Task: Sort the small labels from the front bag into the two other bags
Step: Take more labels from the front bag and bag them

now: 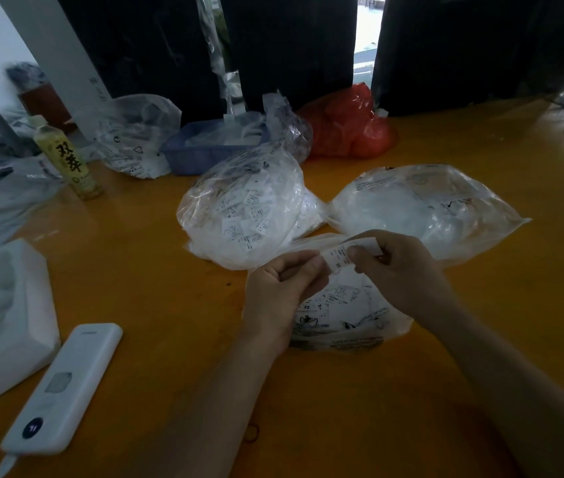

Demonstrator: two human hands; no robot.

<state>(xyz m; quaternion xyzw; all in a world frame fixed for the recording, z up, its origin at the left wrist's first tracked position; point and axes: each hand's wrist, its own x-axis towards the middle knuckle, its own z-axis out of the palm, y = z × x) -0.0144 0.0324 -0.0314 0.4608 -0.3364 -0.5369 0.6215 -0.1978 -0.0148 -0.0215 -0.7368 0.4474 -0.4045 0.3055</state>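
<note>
Label (339, 258): I see a small white strip held above the front bag (342, 305).
Left hand (280, 288): grip pinched on its left end.
Right hand (397, 267): grip pinched on its right end.
Other bags: left bag (242, 208) and right bag (425, 208) — behind, on the orange tabletop (156, 270).

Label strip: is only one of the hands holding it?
No, the left hand and the right hand each pinch an end of the label strip above the front bag.
</note>
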